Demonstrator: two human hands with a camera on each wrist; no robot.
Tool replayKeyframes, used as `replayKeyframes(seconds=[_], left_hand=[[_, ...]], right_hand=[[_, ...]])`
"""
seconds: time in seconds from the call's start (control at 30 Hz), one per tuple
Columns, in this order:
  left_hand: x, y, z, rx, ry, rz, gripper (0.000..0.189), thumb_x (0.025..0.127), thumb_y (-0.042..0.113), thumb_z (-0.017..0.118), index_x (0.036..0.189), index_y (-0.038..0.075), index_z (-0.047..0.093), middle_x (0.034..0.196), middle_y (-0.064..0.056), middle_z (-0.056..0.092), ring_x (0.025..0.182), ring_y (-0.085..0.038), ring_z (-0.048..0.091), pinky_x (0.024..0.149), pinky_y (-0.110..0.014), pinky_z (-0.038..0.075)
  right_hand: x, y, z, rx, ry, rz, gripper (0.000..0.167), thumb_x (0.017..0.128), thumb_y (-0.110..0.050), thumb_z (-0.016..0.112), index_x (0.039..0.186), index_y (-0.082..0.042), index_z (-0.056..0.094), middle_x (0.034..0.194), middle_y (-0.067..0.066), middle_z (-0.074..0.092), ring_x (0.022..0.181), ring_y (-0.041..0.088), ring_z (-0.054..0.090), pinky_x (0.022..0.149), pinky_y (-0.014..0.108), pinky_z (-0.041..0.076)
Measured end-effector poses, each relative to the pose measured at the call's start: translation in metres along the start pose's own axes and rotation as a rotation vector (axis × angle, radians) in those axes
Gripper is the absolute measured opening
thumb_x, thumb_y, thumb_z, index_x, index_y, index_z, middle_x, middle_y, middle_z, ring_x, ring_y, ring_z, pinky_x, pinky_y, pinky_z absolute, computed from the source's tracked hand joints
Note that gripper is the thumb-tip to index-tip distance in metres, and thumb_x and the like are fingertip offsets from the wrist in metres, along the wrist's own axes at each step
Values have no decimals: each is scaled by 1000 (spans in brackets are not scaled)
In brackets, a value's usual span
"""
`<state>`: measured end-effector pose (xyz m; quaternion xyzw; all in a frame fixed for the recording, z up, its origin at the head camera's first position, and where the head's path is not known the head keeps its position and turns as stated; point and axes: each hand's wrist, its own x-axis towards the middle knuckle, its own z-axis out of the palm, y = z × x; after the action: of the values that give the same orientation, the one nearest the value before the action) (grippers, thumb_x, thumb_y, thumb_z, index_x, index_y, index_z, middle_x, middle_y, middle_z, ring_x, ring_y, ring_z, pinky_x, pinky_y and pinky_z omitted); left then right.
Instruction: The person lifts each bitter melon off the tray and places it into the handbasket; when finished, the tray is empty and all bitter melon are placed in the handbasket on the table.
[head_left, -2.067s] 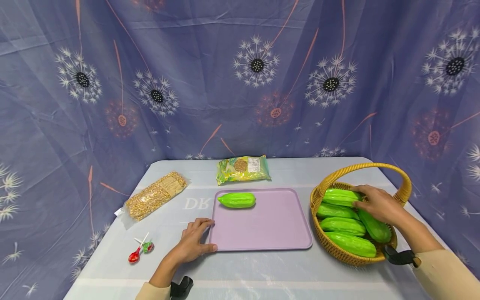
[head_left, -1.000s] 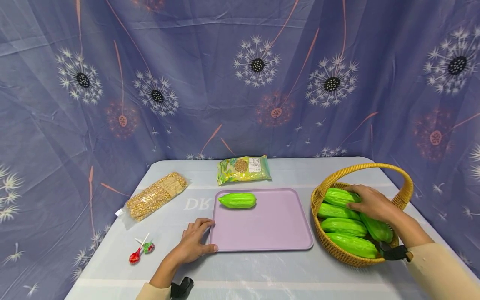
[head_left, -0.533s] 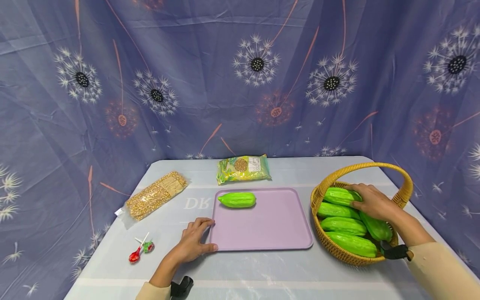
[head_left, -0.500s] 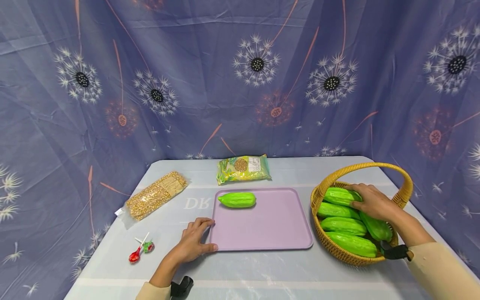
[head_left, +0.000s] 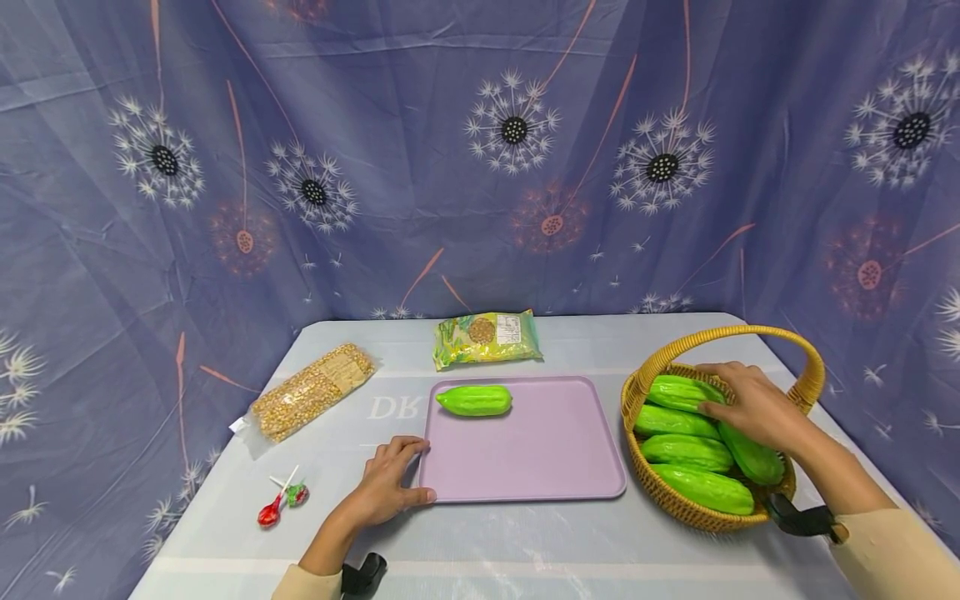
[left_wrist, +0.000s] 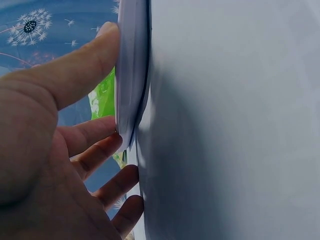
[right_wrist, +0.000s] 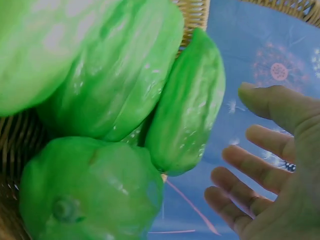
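In the head view, a yellow wicker basket at the right holds several ribbed green fruits, shaped like green papayas. Over its far right part hovers my right hand, near the farthest fruit. The right wrist view shows the spread fingers of that right hand apart from the nearest fruit. One green papaya-like fruit lies at the far left of the lilac tray. My left hand touches the tray's near left corner, thumb and fingertips against the rim.
Behind the tray lies a green-yellow packet. At the left are a clear bag of corn kernels and two lollipops, one red and one green. A patterned blue curtain hangs behind the table.
My right hand has come off the farthest fruit and shifted slightly to the right, while that fruit stays in the basket. The left hand and the tray have not visibly moved.
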<state>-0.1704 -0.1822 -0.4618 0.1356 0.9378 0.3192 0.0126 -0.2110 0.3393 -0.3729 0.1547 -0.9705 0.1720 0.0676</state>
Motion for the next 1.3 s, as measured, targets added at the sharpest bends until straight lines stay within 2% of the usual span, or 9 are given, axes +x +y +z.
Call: replayKeyframes(seconds=[0.2, 0.4, 0.8, 0.93, 1.07, 1.13, 1.3], left_hand=[[-1, 1, -1, -8, -4, -5, 69, 69, 32, 81, 128, 8, 54, 132, -7, 48, 116, -28, 40, 92, -47, 27], [0, 2, -1, -18, -11, -3, 69, 70, 32, 81, 128, 7, 54, 133, -8, 47, 117, -29, 39, 93, -48, 27], [0, -1, -1, -12, -6, 7, 69, 70, 32, 81, 128, 7, 54, 132, -8, 47, 118, -29, 39, 93, -48, 27], [0, -1, -1, -14, -6, 5, 69, 70, 32, 81, 128, 7, 54, 133, -8, 47, 118, -29, 39, 93, -48, 27], [0, 0, -1, -20, -6, 3, 69, 70, 31, 81, 129, 7, 54, 133, -8, 47, 118, -30, 39, 94, -49, 26], [0, 0, -1, -22, -6, 4, 69, 70, 31, 81, 128, 6, 54, 133, -8, 47, 118, -30, 39, 94, -50, 26], [0, -1, -1, -34, -11, 5, 69, 71, 31, 80, 129, 5, 53, 133, -9, 47, 119, -31, 39, 95, -51, 25]], right_hand=[[-12, -11, -3, -19, 111, -58, 56, 85, -28, 70, 131, -3, 51, 123, 26, 54, 109, 47, 46, 81, 59, 38], [-24, -25, -3, -38, 201, -120, 58, 78, -26, 76, 126, -3, 55, 117, 21, 60, 103, 41, 51, 77, 55, 41], [-43, -56, 3, -24, 274, -192, 58, 71, -23, 81, 123, -10, 57, 116, 12, 60, 104, 31, 51, 76, 51, 43], [-48, -67, 9, -19, 311, -223, 59, 69, -24, 83, 123, -18, 59, 115, 2, 60, 107, 22, 50, 82, 39, 40], [-50, -77, 15, -7, 347, -258, 63, 65, -23, 84, 123, -21, 60, 114, -2, 61, 106, 12, 48, 88, 22, 33], [-51, -82, 18, 4, 348, -270, 63, 65, -22, 85, 123, -21, 60, 114, -2, 61, 108, 10, 47, 93, 19, 31], [-49, -94, 29, 14, 356, -335, 62, 65, -22, 85, 121, -21, 61, 115, -6, 61, 109, 8, 48, 94, 18, 32]])
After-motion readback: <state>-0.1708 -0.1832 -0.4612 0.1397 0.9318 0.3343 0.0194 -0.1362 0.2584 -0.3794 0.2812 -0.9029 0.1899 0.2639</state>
